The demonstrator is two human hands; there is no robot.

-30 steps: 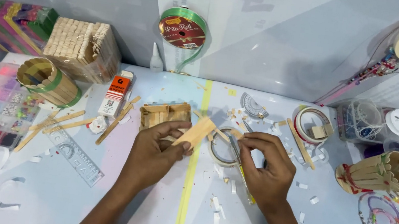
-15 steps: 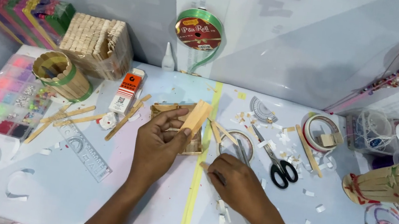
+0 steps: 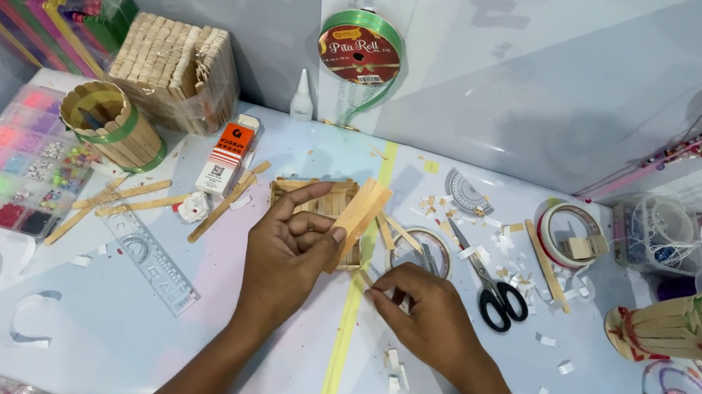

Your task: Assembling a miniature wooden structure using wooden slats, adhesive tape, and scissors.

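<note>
The left hand (image 3: 289,257) is now grasping a flat stick panel (image 3: 360,210) upright against the small stick box (image 3: 319,202). The right hand (image 3: 426,315), having dropped lower, is pinching a loose stick (image 3: 369,279) off the surface (image 3: 126,330) beside the black scissors (image 3: 493,288).

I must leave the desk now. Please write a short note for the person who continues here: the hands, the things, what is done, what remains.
Left hand: holds a flat wooden stick upright against the small stick box.
Right hand: on the table, fingertips pinching a small piece; what it is cannot be told.
Nearby: scissors, tape ring, loose sticks, glue bottle.
Done: the box frame is partly built.
Left: the held stick looks not yet fixed.
</note>
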